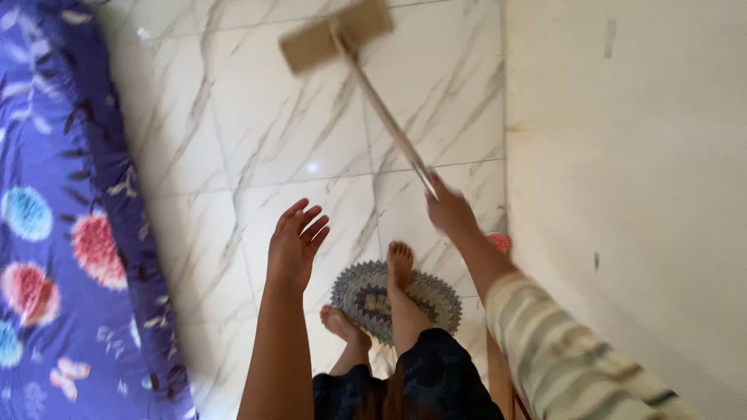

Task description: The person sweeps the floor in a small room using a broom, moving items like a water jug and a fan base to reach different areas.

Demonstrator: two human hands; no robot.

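Observation:
My right hand point(450, 210) is closed around the thin handle of a flat mop point(387, 117). The mop's tan rectangular head point(334, 35) is out on the white marble floor point(233, 140) ahead of me, blurred by motion. My left hand point(296, 243) is raised in front of me with fingers spread, holding nothing. My bare feet point(399, 263) stand below, one on a small oval patterned mat point(436, 299).
A mattress with a purple flowered cover point(54, 233) runs along the left. A cream wall point(638, 194) stands on the right. Something small and red point(499, 241) lies at the wall's base by my right wrist.

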